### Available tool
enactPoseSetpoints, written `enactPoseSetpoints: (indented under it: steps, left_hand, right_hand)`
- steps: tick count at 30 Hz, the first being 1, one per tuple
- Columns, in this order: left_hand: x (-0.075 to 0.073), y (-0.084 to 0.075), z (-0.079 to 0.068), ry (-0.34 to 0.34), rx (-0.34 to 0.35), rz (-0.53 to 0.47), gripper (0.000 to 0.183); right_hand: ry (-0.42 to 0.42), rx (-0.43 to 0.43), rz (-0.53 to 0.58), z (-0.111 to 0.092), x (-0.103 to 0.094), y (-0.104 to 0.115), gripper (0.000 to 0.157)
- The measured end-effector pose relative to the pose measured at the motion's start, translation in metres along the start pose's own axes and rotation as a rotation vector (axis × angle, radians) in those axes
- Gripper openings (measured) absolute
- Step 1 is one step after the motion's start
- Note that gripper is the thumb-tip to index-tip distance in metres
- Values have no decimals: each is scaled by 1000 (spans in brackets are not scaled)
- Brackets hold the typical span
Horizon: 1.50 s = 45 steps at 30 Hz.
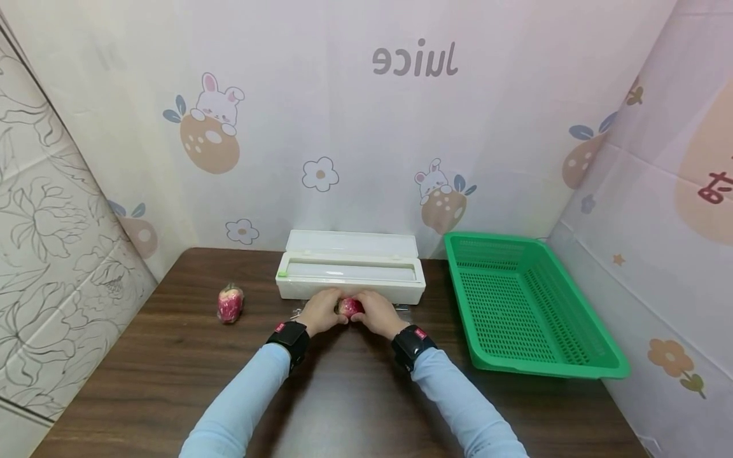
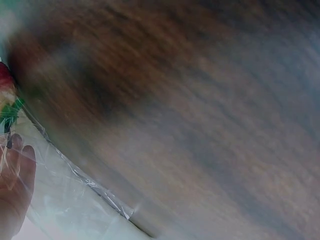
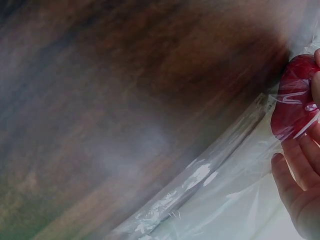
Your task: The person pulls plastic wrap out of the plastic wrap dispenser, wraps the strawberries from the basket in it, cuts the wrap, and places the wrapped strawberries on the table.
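Observation:
A red fruit (image 1: 349, 307) with a pale end and a green top sits between both hands, right at the front of the white cling film dispenser (image 1: 352, 291). My left hand (image 1: 322, 310) grips its left end, the side with the green tip in the left wrist view. From the other side, my right hand (image 1: 379, 312) holds the red end, thumb and fingers around it. Clear cling film (image 3: 195, 175) stretches over the fruit and across the dispenser's front in the right wrist view. The dispenser's lid stands open, showing the roll inside.
Another red fruit (image 1: 230, 304), wrapped in film, lies on the brown table (image 1: 172, 381) to the left. A green plastic basket (image 1: 465, 305) stands at the right with nothing in it. Printed curtains (image 1: 366, 127) hang behind the table and along both sides.

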<state>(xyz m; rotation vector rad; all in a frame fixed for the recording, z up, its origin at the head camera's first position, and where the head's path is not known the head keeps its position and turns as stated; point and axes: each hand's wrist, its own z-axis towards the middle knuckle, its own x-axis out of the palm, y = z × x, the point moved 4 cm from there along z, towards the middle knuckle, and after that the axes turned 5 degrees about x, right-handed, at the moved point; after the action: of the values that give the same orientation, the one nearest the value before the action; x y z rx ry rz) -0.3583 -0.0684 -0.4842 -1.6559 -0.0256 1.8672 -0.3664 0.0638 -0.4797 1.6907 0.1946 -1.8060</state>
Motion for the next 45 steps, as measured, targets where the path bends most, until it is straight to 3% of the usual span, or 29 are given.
enactPoseSetpoints:
  steps: [18,27,35,45]
  left_hand:
    - [4,1,-5,33,-29,52,49]
    - [-3,-8,-10,25,15,79,54]
    - [-5,-14,-11,3,90,119,39]
    - [-6,-12,-14,-1,39,95,42]
  right_hand:
    - [22,13,6,-2,-2,3,37]
    - [29,35,10,-6,-3,1,39]
    - [-12,18,33,-8,-2,0,46]
    - [-62,20,8,-12,-2,-1,46]
